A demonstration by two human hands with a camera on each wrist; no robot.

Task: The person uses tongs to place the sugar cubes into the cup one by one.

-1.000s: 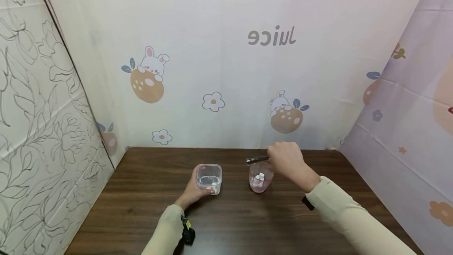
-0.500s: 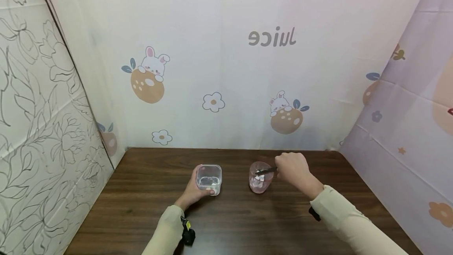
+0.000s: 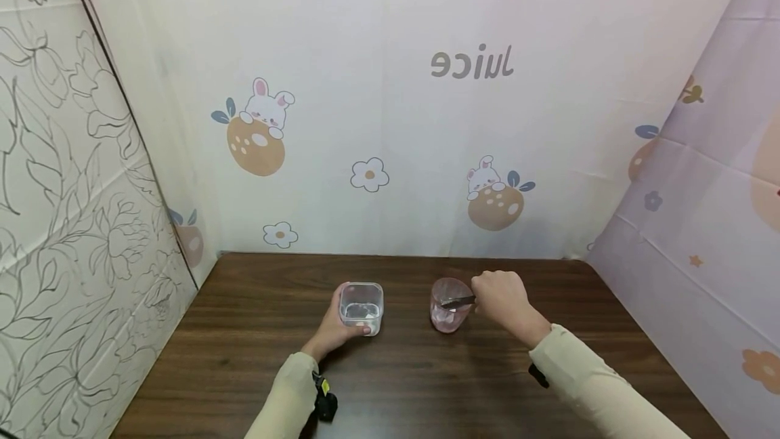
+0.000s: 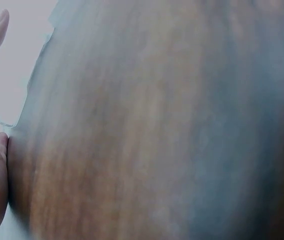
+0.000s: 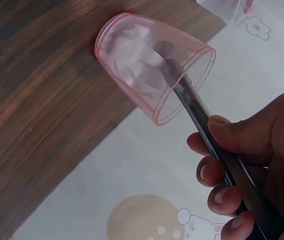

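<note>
My left hand [image 3: 334, 328] grips a clear square plastic container [image 3: 361, 291] standing on the table, thumb along its near side. Something whitish lies low in that container, too small to make out. In the left wrist view the container [image 4: 11, 65] is washed out by glare beside the fingers. To the right stands a see-through pink cup [image 3: 451, 286] with white pieces [image 5: 131, 70] inside. Dark metal tongs [image 5: 202, 117] are held in my right hand [image 3: 504, 300], with curled fingers and thumb around them. Their tips reach inside the cup, among or close to the white pieces.
The dark wood-grain table [image 3: 402, 378] meets a printed cloth backdrop [image 3: 378, 87] along its back edge. Cloth walls also stand at left and right. A black device [image 3: 326, 405] is strapped to the left wrist.
My right hand has come down, lowering the tongs from above the cup's rim into it. The left hand and the square container have stayed in place.
</note>
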